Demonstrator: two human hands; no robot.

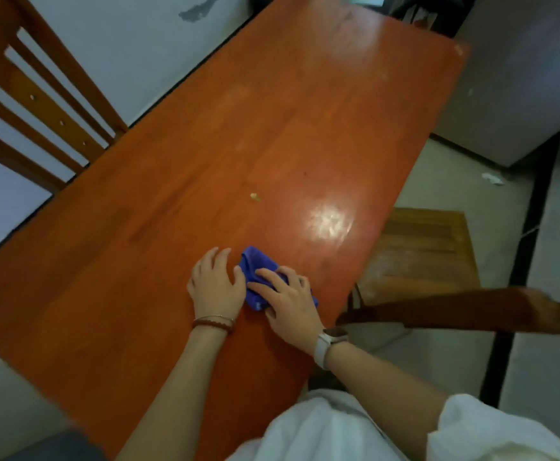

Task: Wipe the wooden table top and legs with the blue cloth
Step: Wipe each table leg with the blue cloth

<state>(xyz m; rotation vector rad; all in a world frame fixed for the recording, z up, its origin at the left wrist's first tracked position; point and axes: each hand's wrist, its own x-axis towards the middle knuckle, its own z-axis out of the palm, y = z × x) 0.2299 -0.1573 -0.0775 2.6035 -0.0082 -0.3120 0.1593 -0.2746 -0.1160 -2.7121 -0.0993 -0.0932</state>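
1. Near the counter's (179, 181) right edge, the blue cloth (255, 271) lies bunched under the right hand (288, 297), whose fingers spread flat on it.
2. The left hand (217, 284) rests open, palm down, just beside the cloth.
3. A small crumb (255, 196) sits farther up the counter.

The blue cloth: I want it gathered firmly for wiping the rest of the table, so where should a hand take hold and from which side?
Judging by its pose, take the blue cloth from above at its bunched middle. It lies crumpled flat on the table top, so no edge stands up to pinch. The right hand already presses there; the left hand lies flat beside it.
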